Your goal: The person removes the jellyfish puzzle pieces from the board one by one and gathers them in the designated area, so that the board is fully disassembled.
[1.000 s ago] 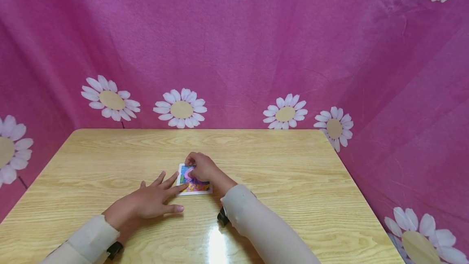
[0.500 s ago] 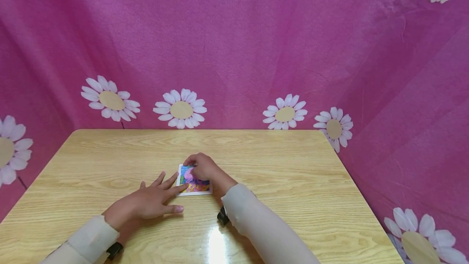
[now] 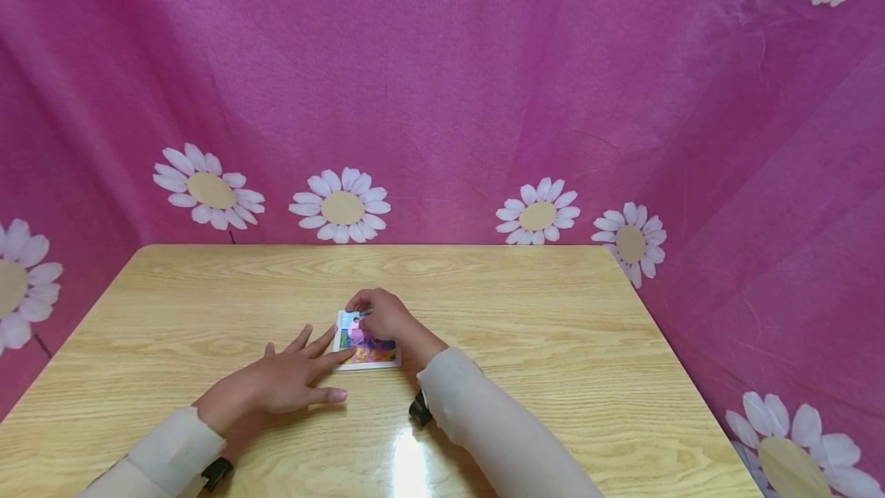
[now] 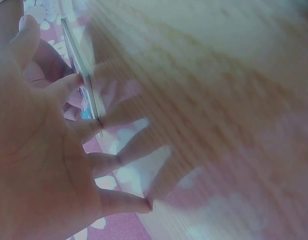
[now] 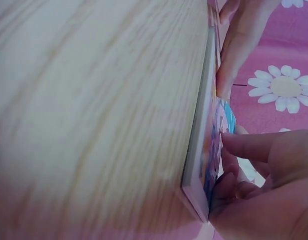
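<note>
A small flat picture puzzle (image 3: 374,355) with a white border lies on the wooden table, printed in pink, blue and yellow. My left hand (image 3: 283,380) is spread palm down at its left side, with fingertips touching its border and lower left corner. Over the upper right part, my right hand (image 3: 385,317) bends its fingers and thumb at the picture. A light blue puzzle piece (image 5: 228,116) tilts up from the board in the right wrist view, pinched by that hand. In the left wrist view the board (image 4: 79,55) appears edge-on beyond the left fingers. My right hand hides much of the picture.
The wooden table (image 3: 525,313) extends around both hands, with a bright light reflection (image 3: 409,459) near the front. A pink curtain (image 3: 442,98) with white daisies hangs behind the table and along its sides.
The upper left part of the picture has turned lighter and tilted up under the right fingers, which have shifted slightly. My left hand has stayed in place.
</note>
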`<state>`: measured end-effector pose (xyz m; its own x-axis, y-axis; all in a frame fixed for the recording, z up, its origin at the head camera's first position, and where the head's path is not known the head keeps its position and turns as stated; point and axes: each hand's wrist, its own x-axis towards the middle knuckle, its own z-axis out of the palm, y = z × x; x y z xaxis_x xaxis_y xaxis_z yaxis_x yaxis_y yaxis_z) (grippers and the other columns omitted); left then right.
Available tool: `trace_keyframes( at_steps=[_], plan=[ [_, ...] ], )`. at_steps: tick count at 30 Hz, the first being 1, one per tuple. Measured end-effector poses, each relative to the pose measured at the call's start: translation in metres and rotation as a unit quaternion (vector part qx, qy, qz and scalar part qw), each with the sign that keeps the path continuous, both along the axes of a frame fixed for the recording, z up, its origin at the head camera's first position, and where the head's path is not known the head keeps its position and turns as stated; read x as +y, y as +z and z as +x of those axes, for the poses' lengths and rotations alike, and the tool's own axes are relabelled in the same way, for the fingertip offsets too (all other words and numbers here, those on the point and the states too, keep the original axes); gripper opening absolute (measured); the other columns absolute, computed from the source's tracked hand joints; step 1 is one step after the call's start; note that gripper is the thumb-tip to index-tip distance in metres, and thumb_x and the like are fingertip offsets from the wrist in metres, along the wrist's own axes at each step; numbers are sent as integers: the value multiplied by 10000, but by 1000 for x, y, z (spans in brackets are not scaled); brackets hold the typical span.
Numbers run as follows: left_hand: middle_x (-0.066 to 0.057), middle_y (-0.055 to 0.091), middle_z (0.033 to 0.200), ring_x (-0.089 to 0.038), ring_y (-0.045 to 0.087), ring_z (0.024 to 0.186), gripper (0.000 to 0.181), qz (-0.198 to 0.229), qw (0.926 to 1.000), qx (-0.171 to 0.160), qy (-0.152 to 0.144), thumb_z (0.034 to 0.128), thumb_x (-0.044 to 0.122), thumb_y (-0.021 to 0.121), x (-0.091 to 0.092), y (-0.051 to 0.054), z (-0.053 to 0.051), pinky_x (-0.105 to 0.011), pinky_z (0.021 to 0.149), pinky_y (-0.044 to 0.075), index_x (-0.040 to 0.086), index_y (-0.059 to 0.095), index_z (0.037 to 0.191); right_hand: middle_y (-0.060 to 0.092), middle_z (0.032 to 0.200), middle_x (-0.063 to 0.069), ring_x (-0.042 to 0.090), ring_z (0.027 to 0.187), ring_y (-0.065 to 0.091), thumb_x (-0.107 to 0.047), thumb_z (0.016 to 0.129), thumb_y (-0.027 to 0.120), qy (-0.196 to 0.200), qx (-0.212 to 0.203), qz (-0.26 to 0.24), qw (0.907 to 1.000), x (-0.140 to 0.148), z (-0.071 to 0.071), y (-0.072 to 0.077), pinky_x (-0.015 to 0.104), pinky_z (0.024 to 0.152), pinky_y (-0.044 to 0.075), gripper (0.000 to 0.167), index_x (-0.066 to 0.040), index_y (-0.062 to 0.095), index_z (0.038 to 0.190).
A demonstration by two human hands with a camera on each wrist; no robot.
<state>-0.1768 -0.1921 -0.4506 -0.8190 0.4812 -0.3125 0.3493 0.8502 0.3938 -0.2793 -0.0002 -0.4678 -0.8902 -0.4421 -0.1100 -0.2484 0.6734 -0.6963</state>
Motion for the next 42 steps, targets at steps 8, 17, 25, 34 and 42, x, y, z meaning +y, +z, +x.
trace_keyframes(
  at_steps=[8, 17, 25, 34, 42],
  plan=[
    [-100, 133, 1730, -517, 43, 1551, 749, -3, 10000, 19, 27, 958, 703, 533, 0, 0, 0, -912, 991, 68, 351, 385, 1602, 707, 997, 16, 122, 904, 600, 33, 917, 687, -359, -449, -723, 9957, -1, -1, -1, 278, 808, 491, 201, -129, 733, 1026],
    [-90, 125, 1733, -512, 52, 1552, 758, -58, 9999, 84, -13, 952, 717, 527, 0, -1, 0, -911, 993, 78, 363, 375, 1604, 701, 879, 2, 85, 798, 589, 37, 903, 690, -784, -324, -894, 9924, -5, 2, -3, 206, 669, 449, 170, -114, 735, 966],
    [-92, 137, 1731, -514, 60, 1552, 778, -108, 9999, 126, -3, 939, 731, 535, 0, -3, 0, -917, 983, 93, 362, 375, 1604, 687, 873, 9, 95, 792, 587, 11, 931, 687, -936, -486, -1034, 9890, -4, 1, -3, 210, 660, 447, 149, -119, 742, 980],
    [-102, 140, 1730, -517, 67, 1551, 781, -82, 9999, 130, -33, 936, 723, 549, -1, -2, 0, -916, 984, 97, 358, 377, 1604, 671, 847, 6, 92, 783, 575, 11, 922, 699, -808, -507, -1128, 9890, 0, -1, -3, 208, 663, 443, 144, -102, 752, 994],
    [-117, 140, 1728, -528, 74, 1546, 798, -138, 9998, 140, -36, 931, 726, 554, 0, -1, 0, -921, 973, 102, 348, 370, 1609, 703, 846, 58, 88, 748, 558, 44, 894, 691, -674, -306, -1243, 9895, 4, -2, -3, 202, 642, 431, 157, -58, 762, 989]
  ],
)
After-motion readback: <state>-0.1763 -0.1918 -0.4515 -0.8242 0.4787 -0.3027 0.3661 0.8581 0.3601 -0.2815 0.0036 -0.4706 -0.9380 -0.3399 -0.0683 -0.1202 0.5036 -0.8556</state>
